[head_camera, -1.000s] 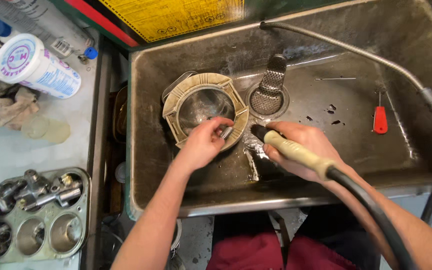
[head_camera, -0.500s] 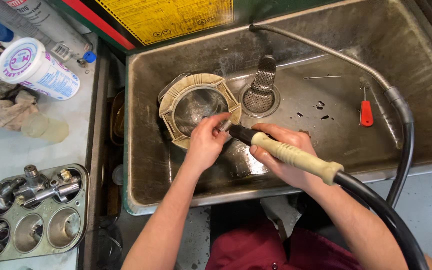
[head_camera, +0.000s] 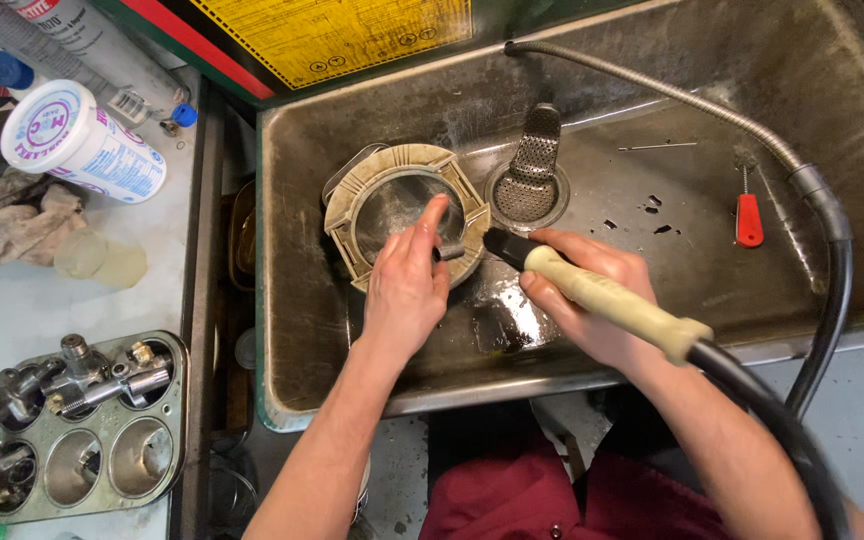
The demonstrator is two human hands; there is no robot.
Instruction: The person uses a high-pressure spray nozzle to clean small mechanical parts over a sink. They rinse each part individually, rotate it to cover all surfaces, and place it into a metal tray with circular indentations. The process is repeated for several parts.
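Left hand point(head_camera: 407, 285) pinches a small grey part point(head_camera: 450, 247) over the strainer point(head_camera: 352, 215), right hand point(head_camera: 592, 290) fist-tight on the wet brush wand point(head_camera: 602, 295), so a slippery grip could drop it toward the drain point(head_camera: 530, 190).

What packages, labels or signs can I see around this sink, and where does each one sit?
Yellow sign: behind the sink's back rim, rectangular, yellow with dark print and a red edge.
White tub: on the bench left of the sink, lying on its side, round, white with blue and purple label.
Grey tube: top left on the bench, long, grey, labelled, beside blue caps.
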